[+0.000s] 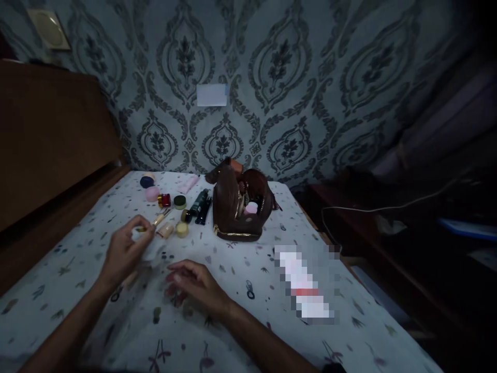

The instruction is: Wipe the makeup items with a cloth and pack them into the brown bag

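My left hand (126,248) is closed, its thumb and fingers pinching a small white item (137,233) with a gold-coloured bit; its kind is unclear. A pale blur shows just right of those fingers. My right hand (196,285) hovers low over the patterned cloth, fingers loosely bent and apart, seemingly with nothing in them. Beyond the left hand lie a beige tube (165,231), a small yellow jar (181,229) and thin brushes (160,217). Further right a brown bag (236,212) stands unzipped, a pink-and-white jar (251,208) visible inside.
Behind the hands lie a red jar (164,200), a pink round container (152,194), a dark-lidded jar (179,202), dark green tubes (200,202) and a pink tube (189,184). A pixelated flat object (305,285) lies at right. A wooden panel (50,145) borders the left.
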A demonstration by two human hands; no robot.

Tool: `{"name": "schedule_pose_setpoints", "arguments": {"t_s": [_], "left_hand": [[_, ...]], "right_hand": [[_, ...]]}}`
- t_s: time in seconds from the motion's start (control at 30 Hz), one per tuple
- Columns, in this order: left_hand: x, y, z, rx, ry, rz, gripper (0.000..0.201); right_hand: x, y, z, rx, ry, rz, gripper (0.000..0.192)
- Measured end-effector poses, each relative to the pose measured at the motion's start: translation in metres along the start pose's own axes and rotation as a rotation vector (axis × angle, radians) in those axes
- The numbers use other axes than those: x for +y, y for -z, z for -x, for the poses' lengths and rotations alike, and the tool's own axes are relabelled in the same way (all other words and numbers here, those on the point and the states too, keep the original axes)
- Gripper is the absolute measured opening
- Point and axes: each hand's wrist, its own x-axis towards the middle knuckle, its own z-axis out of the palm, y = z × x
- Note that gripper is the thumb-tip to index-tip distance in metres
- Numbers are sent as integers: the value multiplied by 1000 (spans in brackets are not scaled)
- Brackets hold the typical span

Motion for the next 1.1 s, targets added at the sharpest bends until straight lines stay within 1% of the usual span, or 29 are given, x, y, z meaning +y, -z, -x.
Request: {"name": "schedule_pose_setpoints", "arguments": {"t_s": [0.07,0.1,0.17,0.23,0.33,0.43,0.5,0.57,0.63,0.73,0.8,0.83,0.9,1.0,1.1], "left_hand": [[23,-26,2,-57,-95,95,31],[31,-38,2,-73,-119,148,32],[40,-57,2,-111,-129,242,35],[42,-70,-1,-115,-97,318,36],[38,-80,-6,-86,-71,379,36],[31,-85,-9,-59,-97,376,31],[25,-86,-10,-30,-124,343,27],[19,-85,-10,-6,-164,267,25],[14,-84,-9,-25,-237,157,23],[8,-83,-7,-145,-369,-23,24],[7,-85,-4,-234,-445,-113,28],[7,-86,-3,-257,-482,-144,31],[7,-89,-1,-265,-560,-190,34],[7,-96,2,-232,-639,-256,32],[8,-100,5,-231,-625,-243,29]], "right_hand": [[-4,-1,2,6,21,-83,52],[-6,0,2,19,40,-124,50],[-8,3,1,72,72,-199,47],[-9,8,-2,157,82,-258,46],[-8,17,-7,270,71,-313,44],[-8,23,-10,361,61,-337,47],[-9,25,-12,420,52,-314,47],[-10,27,-12,455,50,-248,45],[-10,29,-12,469,73,-143,39],[-8,32,-13,512,149,5,29],[-5,33,-12,541,207,89,21],[-4,33,-12,549,240,140,18],[-3,33,-11,572,316,269,12],[-3,33,-8,647,461,512,8],[-4,32,-5,679,565,703,12]]}}
